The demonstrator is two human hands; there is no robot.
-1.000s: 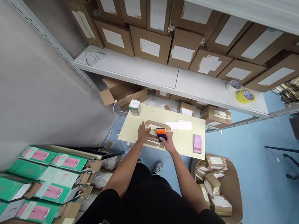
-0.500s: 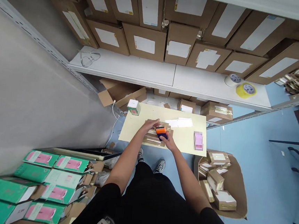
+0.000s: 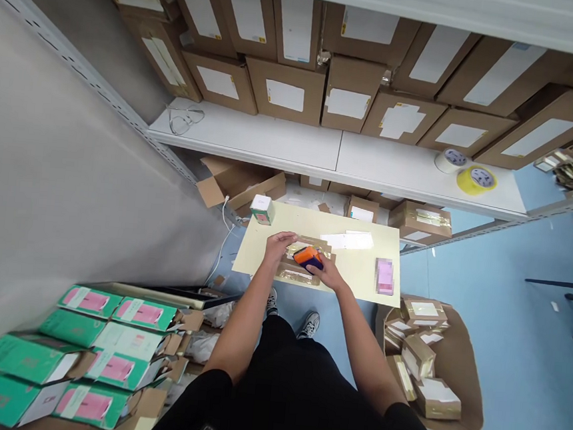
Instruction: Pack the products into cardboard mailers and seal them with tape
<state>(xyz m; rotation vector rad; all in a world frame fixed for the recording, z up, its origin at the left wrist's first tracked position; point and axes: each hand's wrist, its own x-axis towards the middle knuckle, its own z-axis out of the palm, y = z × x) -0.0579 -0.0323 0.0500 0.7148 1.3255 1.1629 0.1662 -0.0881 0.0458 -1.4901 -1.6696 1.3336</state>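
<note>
On the pale yellow table (image 3: 258, 249) lies a flat brown cardboard piece (image 3: 297, 276) with shiny tape strips across it. My right hand (image 3: 326, 270) is closed around an orange and dark blue handheld tool (image 3: 307, 257), tilted over the cardboard; its exact kind is too small to make out. At the cardboard's left edge is my left hand (image 3: 278, 244), fingers stretched out and partly apart, with nothing visible in it. Whether it touches the cardboard I cannot tell. White paper slips (image 3: 347, 240) lie behind the cardboard.
A small green-and-white box (image 3: 263, 209) stands at the table's back left; a pink blurred item (image 3: 384, 276) lies right. Beyond is a white shelf (image 3: 293, 142) with cartons and tape rolls (image 3: 476, 181). A large carton (image 3: 467, 378) of parcels stands right, green boxes (image 3: 28, 358) left.
My left hand has moved left, away from the tool, and its fingers have straightened. The tool in my right hand has turned and tilted. The whole view has shifted slightly.
</note>
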